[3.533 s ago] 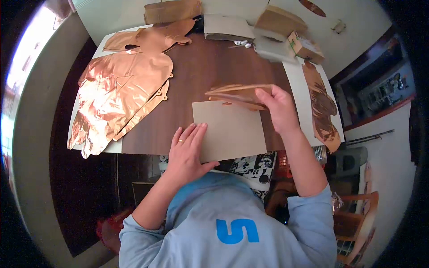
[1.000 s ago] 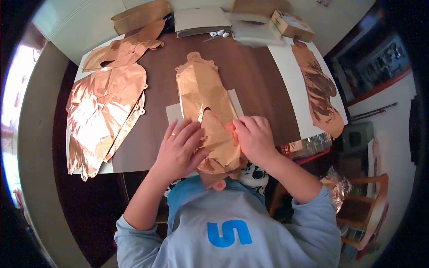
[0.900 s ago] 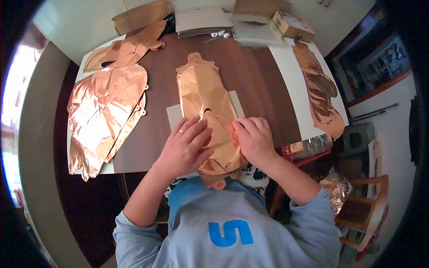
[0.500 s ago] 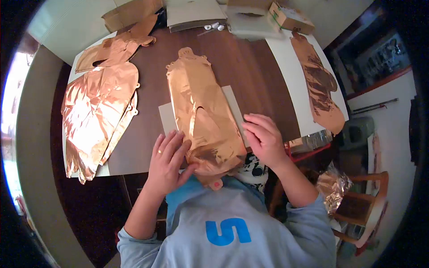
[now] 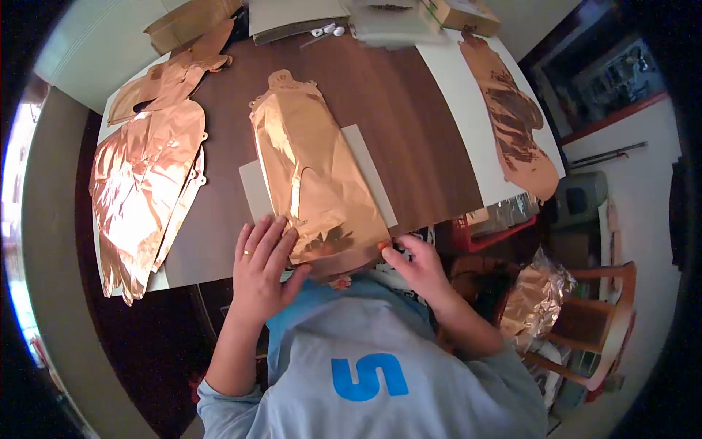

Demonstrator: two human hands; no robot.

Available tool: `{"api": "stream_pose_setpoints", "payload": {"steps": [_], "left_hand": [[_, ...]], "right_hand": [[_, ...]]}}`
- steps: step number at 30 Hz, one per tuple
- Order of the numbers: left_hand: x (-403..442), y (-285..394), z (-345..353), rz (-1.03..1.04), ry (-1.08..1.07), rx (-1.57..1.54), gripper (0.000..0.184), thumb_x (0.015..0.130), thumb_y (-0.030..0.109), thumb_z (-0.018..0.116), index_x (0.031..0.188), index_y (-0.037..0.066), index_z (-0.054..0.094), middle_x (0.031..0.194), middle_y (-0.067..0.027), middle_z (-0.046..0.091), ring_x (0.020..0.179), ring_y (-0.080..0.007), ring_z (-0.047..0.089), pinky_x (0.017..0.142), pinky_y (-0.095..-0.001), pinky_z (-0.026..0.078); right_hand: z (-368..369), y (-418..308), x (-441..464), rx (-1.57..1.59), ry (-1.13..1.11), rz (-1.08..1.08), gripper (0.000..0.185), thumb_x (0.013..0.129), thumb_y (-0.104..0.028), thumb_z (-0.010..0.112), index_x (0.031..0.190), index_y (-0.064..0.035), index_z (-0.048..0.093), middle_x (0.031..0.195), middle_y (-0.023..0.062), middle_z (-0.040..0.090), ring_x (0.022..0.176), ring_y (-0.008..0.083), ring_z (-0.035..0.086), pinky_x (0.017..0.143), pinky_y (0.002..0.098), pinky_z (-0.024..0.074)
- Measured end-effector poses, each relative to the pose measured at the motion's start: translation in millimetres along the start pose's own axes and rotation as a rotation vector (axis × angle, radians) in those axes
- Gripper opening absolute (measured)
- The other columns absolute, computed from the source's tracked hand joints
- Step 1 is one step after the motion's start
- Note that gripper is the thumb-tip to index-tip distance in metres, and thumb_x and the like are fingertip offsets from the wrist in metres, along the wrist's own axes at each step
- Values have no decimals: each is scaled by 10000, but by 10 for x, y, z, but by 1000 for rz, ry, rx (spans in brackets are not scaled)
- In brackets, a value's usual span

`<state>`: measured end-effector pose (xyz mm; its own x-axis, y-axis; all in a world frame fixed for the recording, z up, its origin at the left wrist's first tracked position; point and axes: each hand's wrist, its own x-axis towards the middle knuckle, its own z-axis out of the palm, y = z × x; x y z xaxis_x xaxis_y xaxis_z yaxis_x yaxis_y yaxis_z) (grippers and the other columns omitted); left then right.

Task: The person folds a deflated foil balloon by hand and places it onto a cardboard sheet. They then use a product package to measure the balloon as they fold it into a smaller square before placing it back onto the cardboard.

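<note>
A flat, copper-coloured foil balloon (image 5: pixel 322 183) lies lengthwise on the table, its lower end at the edge near my body. My left hand (image 5: pixel 265 260) rests with spread fingers on its lower left side, pressing it lightly. At the lower right corner, my right hand (image 5: pixel 417 267) pinches the balloon's edge between thumb and fingertips. Beneath the balloon is a pale grey card (image 5: pixel 369 168), showing on both sides. A small tab with a reddish mark (image 5: pixel 340 282) sticks out at the bottom end.
More copper foil balloons lie in a pile (image 5: pixel 150 175) on the left, and another flat balloon (image 5: pixel 508 117) is on the right. Cardboard boxes (image 5: pixel 296 18) and small white rolls (image 5: pixel 329 31) stand at the back. A wooden chair (image 5: pixel 585 314) holding crumpled foil is at right.
My right hand has come down to the balloon's lower right corner and closed on it. The lower end now looks flatter and straighter. My left hand stays on the left side. The view has shifted slightly.
</note>
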<state>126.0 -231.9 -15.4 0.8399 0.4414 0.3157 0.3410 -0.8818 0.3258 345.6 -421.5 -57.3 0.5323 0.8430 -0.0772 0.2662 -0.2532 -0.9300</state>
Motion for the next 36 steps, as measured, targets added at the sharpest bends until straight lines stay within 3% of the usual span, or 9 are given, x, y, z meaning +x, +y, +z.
{"api": "stream_pose_setpoints", "payload": {"steps": [5,8,11,14,15,18,24,27,36], "left_hand": [[-324,-35,-8,89,200,-223,371,810,150,723,1141,4,641,1161,-188,652,1099,-339,624,946,-444,481],[-807,91,79,-171,213,-583,241,879,108,643,1083,-19,637,1068,-160,668,985,-279,645,860,-382,506],[-747,266,165,-665,85,-780,207,930,126,605,1062,-28,649,1005,-128,686,931,-239,653,869,-390,508],[-633,226,343,-874,130,-1557,283,1000,203,559,1140,-32,631,1033,-101,690,949,-214,649,879,-375,516],[-560,273,265,-921,103,-1651,327,1032,255,533,1190,-19,616,1039,-83,697,934,-187,659,862,-334,524],[-507,227,256,-993,-28,-1698,287,1036,238,533,1135,-11,635,1019,-72,706,902,-138,660,819,-303,525],[-455,228,283,-1048,32,-1641,219,1019,201,573,1021,7,673,924,-40,713,776,-92,651,678,-255,525],[-454,250,290,-1083,54,-1635,187,1003,179,604,991,9,678,911,-45,716,762,-95,658,647,-245,525],[-516,258,340,-1099,69,-1599,182,992,167,606,1023,8,688,930,-65,720,805,-141,682,716,-294,567]], "right_hand": [[93,123,-14,348,-204,256,329,1014,-307,587,1051,-2,704,880,-16,688,775,46,575,712,224,481],[35,-237,43,684,-248,435,284,1009,-285,591,1005,-23,699,884,-4,690,777,60,604,725,235,488],[31,-329,97,958,-245,617,246,1005,-267,581,970,-47,685,845,13,682,761,101,630,715,253,488],[92,-207,128,995,-257,665,257,1010,-264,568,1043,-35,680,933,42,707,832,140,665,753,281,514],[78,-156,132,1012,-309,626,301,1014,-273,558,1112,-9,665,1041,87,713,931,183,682,834,328,527],[75,-184,115,1037,-309,598,368,1031,-301,515,1176,14,639,1115,122,703,1004,216,679,897,372,523],[-15,5,90,1055,-357,597,484,1063,-371,407,1207,42,615,1110,126,703,996,246,677,895,402,522],[8,17,59,1026,-303,563,380,1032,-330,521,1173,5,631,1078,108,706,959,211,681,846,371,545],[103,-123,-20,599,-180,346,237,950,-79,632,1171,7,623,1052,89,719,919,169,695,798,291,558]]}}
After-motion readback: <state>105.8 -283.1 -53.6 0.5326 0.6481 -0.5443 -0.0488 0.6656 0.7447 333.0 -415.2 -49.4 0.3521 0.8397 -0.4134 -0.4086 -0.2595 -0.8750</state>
